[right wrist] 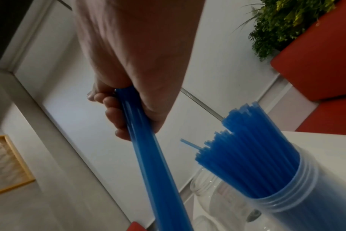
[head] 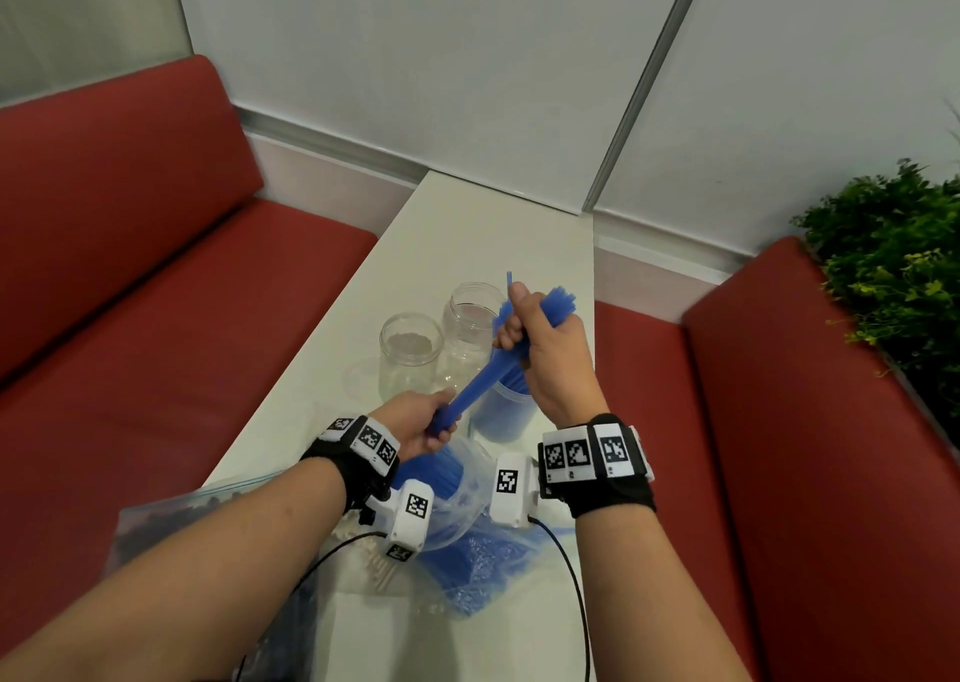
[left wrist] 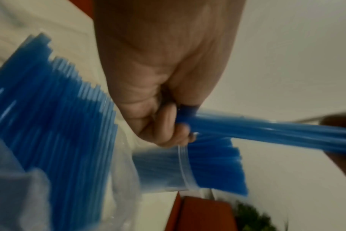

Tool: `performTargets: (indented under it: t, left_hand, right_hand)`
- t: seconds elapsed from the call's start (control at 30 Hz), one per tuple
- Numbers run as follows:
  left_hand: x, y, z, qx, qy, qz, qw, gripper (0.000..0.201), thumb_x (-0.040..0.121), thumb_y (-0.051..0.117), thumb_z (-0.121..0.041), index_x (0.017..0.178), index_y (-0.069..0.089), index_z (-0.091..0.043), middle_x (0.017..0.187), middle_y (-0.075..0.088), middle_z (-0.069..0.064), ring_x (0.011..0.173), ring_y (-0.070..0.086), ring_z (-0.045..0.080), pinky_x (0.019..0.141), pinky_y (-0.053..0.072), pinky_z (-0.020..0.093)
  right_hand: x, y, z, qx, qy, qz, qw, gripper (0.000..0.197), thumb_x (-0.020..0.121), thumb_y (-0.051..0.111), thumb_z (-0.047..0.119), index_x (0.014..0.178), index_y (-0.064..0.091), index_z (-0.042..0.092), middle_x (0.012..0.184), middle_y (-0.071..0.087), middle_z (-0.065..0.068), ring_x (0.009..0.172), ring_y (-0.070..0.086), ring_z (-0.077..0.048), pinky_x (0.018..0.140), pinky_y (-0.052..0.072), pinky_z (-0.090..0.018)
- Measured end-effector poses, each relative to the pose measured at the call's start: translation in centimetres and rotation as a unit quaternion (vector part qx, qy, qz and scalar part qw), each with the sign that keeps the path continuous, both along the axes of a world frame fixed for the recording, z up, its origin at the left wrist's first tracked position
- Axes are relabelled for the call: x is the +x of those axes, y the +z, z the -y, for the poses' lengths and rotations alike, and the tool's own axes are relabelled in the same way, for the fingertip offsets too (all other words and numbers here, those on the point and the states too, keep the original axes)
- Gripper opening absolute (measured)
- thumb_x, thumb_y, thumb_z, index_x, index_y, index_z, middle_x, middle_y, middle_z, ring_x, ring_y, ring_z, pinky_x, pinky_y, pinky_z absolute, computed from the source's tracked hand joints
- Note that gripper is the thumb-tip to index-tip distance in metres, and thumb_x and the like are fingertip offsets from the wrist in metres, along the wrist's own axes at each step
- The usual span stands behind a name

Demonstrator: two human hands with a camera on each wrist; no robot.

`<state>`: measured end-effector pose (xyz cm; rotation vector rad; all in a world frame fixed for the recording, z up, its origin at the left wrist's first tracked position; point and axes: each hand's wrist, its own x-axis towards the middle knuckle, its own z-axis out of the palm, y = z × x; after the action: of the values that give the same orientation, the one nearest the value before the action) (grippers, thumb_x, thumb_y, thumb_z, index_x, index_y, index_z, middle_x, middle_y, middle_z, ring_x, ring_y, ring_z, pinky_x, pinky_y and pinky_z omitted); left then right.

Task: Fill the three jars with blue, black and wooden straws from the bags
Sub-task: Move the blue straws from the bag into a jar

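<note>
Even, soft indoor light; head view sharp but bowed at its edges, both wrist views smeared with motion blur.

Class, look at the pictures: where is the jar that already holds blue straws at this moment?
In the head view, the jar with blue straws stands on the white table, right of the two empty jars, just under the right hand.

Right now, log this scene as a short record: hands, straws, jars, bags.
left hand: grips the lower end of the straw bundle
right hand: grips the bundle's upper part
blue jar: upright, already holds blue straws
empty jars: two, near one, far one
blue bag: open, straws stick out
table: white, carries it all
</note>
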<state>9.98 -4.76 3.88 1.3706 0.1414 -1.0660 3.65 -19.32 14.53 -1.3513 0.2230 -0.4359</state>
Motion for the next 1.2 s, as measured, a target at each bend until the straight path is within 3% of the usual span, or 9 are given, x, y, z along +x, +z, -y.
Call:
performTargets:
  t: [0.1,0.27,0.43,0.67,0.83,0.93,1.03,1.13,1.2]
  left_hand:
    - [0.0,-1.3,-0.2,0.127,-0.082,0.196,0.969,0.033,0.102,0.047,-0.026,0.083,0.062,-0.003,0.071,0.062,0.010,0.055,0.055,0.018,0.048,0.045,0.024]
    - [-0.1,-3.6,-1.5,0.253,-0.308,0.420,0.815,0.022,0.094,0.059,-0.019,0.103,0.073,-0.005,0.108,0.071,0.007,0.101,0.064,0.022,0.088,0.044,0.024]
    - [-0.7,-5.0,-1.8,0.306,-0.433,0.482,0.697,0.040,0.093,0.058,-0.015,0.134,0.057,-0.017,0.136,0.056,0.003,0.126,0.050,0.021,0.107,0.037,0.031]
    - [-1.2,-5.2,-1.0,0.391,-0.522,0.534,0.538,0.049,0.093,0.059,-0.023,0.140,0.046,-0.027,0.145,0.043,0.001,0.134,0.038,0.026,0.112,0.029,0.048]
    - [-1.3,-5.4,-0.6,0.416,-0.555,0.528,0.490,0.042,0.094,0.059,-0.026,0.135,0.050,-0.025,0.139,0.048,0.003,0.131,0.041,0.027,0.111,0.027,0.050]
    - [-1.0,-5.3,-0.3,0.429,-0.562,0.525,0.475,0.037,0.094,0.058,-0.023,0.131,0.052,-0.021,0.135,0.052,0.004,0.128,0.046,0.026,0.111,0.027,0.051]
    - [-0.7,-4.9,0.1,0.436,-0.561,0.526,0.467,0.031,0.095,0.055,-0.020,0.126,0.056,-0.020,0.129,0.058,0.004,0.120,0.053,0.024,0.107,0.032,0.044]
    - [-0.7,-4.7,0.2,0.435,-0.552,0.535,0.469,0.027,0.096,0.052,-0.020,0.123,0.057,-0.019,0.127,0.060,0.004,0.118,0.056,0.023,0.101,0.037,0.040]
    - [-0.9,-4.6,0.2,0.439,-0.546,0.541,0.466,0.027,0.097,0.052,-0.020,0.122,0.058,-0.019,0.127,0.060,0.004,0.118,0.056,0.024,0.100,0.039,0.039]
  right_hand:
    - [0.3,-0.5,1.4,-0.034,-0.029,-0.036,0.998,0.042,0.089,0.075,0.046,0.058,0.054,0.028,0.059,0.048,0.000,0.057,0.048,-0.016,0.065,0.048,-0.029]
    - [1.6,0.2,4.4,-0.137,-0.107,-0.083,0.981,0.048,0.093,0.072,0.047,0.051,0.060,0.028,0.056,0.055,0.000,0.058,0.049,-0.020,0.060,0.045,-0.026]
    - [3.0,1.2,6.1,-0.155,-0.161,-0.069,0.972,0.049,0.093,0.069,0.051,0.053,0.056,0.025,0.057,0.056,-0.002,0.059,0.050,-0.017,0.066,0.047,-0.030]
    - [3.5,-1.9,5.1,-0.151,-0.152,-0.079,0.974,0.045,0.095,0.071,0.043,0.068,0.058,0.010,0.061,0.055,-0.003,0.057,0.049,-0.012,0.061,0.045,-0.020]
    - [2.8,-3.8,4.5,-0.157,-0.162,-0.080,0.971,0.015,0.095,0.074,0.023,0.099,0.066,0.010,0.082,0.069,-0.006,0.077,0.065,-0.017,0.082,0.056,-0.036]
    - [2.9,-3.4,5.0,-0.207,-0.237,-0.017,0.949,0.030,0.091,0.073,0.015,0.113,0.060,0.031,0.090,0.068,0.005,0.085,0.064,-0.006,0.080,0.052,-0.018]
    - [2.9,-3.4,5.1,-0.315,-0.266,-0.007,0.911,0.028,0.097,0.065,0.016,0.121,0.063,0.029,0.110,0.066,0.010,0.104,0.060,-0.001,0.091,0.042,-0.008]
    - [2.9,-5.3,4.5,-0.457,-0.168,-0.113,0.866,0.038,0.107,0.049,0.031,0.142,0.052,0.017,0.142,0.054,0.001,0.141,0.043,-0.022,0.120,0.022,-0.024]
    - [2.9,-7.0,4.2,-0.567,-0.102,-0.243,0.780,0.059,0.109,0.035,0.047,0.158,0.032,0.013,0.165,0.029,-0.008,0.158,0.011,-0.029,0.128,0.002,-0.043]
